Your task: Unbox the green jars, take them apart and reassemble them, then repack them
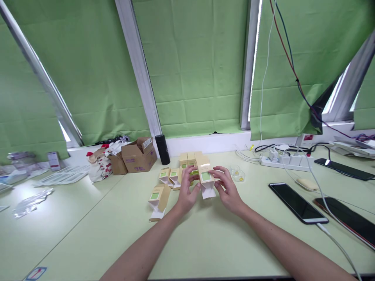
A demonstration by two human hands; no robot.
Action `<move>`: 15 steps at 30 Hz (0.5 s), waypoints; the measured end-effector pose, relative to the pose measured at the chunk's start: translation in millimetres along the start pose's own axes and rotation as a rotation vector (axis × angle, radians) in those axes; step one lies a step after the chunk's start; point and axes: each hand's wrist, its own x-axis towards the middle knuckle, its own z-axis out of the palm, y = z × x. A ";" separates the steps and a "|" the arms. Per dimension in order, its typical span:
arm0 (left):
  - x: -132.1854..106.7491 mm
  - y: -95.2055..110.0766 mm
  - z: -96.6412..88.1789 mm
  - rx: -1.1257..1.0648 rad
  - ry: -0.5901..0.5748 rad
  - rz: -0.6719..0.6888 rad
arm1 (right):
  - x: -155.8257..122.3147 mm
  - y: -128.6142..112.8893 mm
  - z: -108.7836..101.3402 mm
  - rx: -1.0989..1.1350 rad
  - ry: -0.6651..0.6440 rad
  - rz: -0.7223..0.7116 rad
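Both of my hands hold one small tan carton with a green label just above the pale green table, its white bottom flaps hanging open toward me. My left hand grips its left side with bent fingers. My right hand pinches its right side. Several more of these cartons stand in a cluster just behind the held one. A few lie open to the left, and one open carton lies nearest my left forearm.
A black cylinder and brown cardboard boxes stand at the back left. A clear plastic piece lies right of the cartons. Phones on cables and a white power strip fill the right side. Plastic bags lie far left.
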 end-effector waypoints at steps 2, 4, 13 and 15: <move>-0.6 -0.6 -0.9 0.083 -0.030 0.055 | 0.1 -0.1 0.1 0.007 -0.004 0.011; -1.1 -0.6 -1.2 0.139 -0.046 0.082 | 0.0 -0.5 0.2 0.015 -0.006 0.013; -1.0 -0.7 2.2 0.145 -0.008 0.042 | -0.3 -1.0 -1.5 0.027 -0.050 0.039; -0.6 -0.2 3.1 0.119 -0.002 0.013 | -0.4 -0.9 -2.5 0.049 -0.079 0.052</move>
